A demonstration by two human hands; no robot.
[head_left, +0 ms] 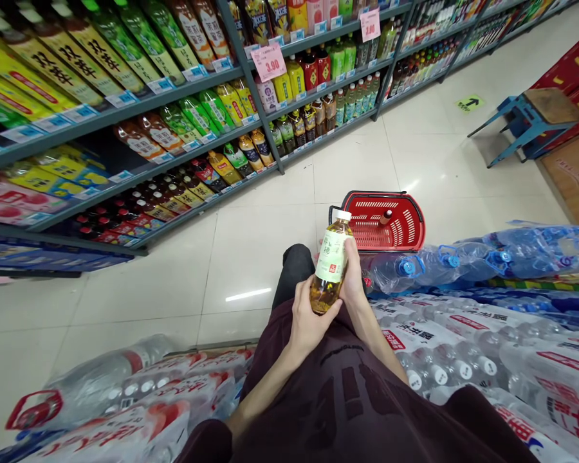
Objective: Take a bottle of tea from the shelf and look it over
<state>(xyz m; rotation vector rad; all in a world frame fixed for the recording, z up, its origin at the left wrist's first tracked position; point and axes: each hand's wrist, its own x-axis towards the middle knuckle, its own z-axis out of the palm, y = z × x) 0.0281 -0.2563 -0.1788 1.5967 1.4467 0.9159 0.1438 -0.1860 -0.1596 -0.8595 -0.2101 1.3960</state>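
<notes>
Both grips are closed on a tea bottle (pixel 331 263) at frame centre: left hand (pixel 310 321) under its base, right hand (pixel 353 276) beside its label. A red basket (pixel 395 222) is seen just above.

Standing in a shop aisle: pale tiled floor (pixel 251 257) reflecting ceiling light, drink shelves (pixel 174 96) lining the left, blue stool (pixel 525 122) sitting far right.
</notes>
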